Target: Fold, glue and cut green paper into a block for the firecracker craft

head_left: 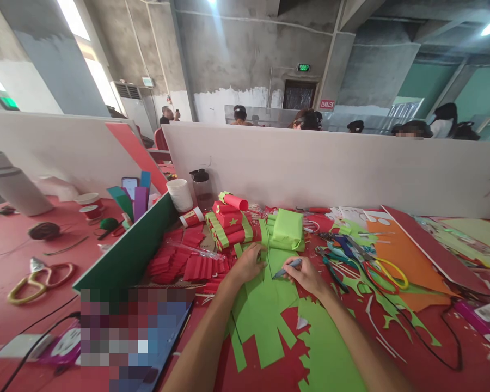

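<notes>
Green paper (255, 321), cut into strips and notched pieces, lies before me on the red tabletop. My left hand (251, 262) rests on its upper part, fingers stretched out and holding nothing. In my right hand (305, 276) is a grey-blue pen (289, 268), tilted, its tip at the paper beside a dark line. Just beyond my hands sits a block wrapped in green paper (288, 228). Left of that is a red and green paper tank model (231, 220) with a star. Pleated red paper pieces (173, 256) are heaped nearer to my left arm.
Scissors with yellow and red handles (387, 272), pliers (335, 267) and paper scraps lie to the right. A green board (126, 242) stands at the left, with more scissors (38, 280) past it. Paper cups (179, 195) and a bottle (202, 188) stand by the white partition (330, 166).
</notes>
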`<state>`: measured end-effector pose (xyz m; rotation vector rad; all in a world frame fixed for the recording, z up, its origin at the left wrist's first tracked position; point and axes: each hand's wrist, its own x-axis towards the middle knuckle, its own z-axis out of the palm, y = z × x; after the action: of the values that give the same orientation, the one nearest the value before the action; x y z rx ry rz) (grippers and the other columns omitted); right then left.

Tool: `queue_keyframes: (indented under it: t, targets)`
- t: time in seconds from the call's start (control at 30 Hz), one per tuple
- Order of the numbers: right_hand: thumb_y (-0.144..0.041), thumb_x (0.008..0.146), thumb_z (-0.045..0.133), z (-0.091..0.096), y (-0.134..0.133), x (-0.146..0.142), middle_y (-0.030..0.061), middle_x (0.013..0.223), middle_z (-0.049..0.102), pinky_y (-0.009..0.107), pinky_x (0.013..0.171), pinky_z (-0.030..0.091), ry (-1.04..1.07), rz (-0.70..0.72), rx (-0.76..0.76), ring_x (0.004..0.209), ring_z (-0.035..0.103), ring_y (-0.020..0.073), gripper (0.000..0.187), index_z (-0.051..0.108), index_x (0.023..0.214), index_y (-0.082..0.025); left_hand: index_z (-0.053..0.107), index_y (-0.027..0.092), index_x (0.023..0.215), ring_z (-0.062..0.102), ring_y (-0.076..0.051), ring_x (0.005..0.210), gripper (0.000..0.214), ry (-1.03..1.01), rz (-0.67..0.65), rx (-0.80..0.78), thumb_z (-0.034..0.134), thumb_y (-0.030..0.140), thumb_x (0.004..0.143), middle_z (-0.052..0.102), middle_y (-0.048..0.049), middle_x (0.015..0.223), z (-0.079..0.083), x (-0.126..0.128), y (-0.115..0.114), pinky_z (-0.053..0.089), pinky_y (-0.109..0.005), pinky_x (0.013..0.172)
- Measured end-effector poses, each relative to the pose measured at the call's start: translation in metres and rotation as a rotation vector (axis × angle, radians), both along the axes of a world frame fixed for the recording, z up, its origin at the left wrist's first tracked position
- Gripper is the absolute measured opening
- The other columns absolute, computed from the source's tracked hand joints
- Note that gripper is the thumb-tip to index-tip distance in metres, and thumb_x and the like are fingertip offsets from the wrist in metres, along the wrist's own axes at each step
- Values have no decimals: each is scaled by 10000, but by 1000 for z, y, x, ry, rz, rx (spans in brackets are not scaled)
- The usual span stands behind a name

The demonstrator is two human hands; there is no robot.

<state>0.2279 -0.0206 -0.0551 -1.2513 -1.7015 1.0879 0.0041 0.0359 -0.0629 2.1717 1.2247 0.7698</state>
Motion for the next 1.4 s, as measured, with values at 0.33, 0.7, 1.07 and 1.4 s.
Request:
queue_keyframes:
  t: [0.33,0.7,1.07,1.4]
  targets:
    - [-451,820,619,2,-1,0,22,656,675,260,545,469,63,19,-63,573,598,171,252,667,793,-205,613,190,1079,627,-277,1022,328,-17,-1,17,663,170,756,638,-104,1084,-1,0,-1,521,-410,925]
    - [-297,995,418,78,-15,-50,18,870,638,302,732,464,-310,288,385,757,580,170,228,636,1005,-232,616,211,967,571,-268,1083,171,26,-6,46,563,172,809,624,-72,1037,-11,8,-6,466,-456,1011]
    - [-175,895,593,90,-18,-207,18,932,629,322,708,425,-1096,958,779,721,585,165,428,624,1243,-423,578,170,1116,554,-294,1140,314,56,17,93,578,136,804,587,-126,1155,-11,9,-2,458,-451,1017]
    - [-216,855,644,78,-36,-227,67,798,699,374,673,413,-1263,786,572,691,635,221,294,697,1095,-378,581,190,1096,567,-276,1140,276,32,16,123,565,132,826,612,-104,1116,-9,9,-7,469,-410,987]
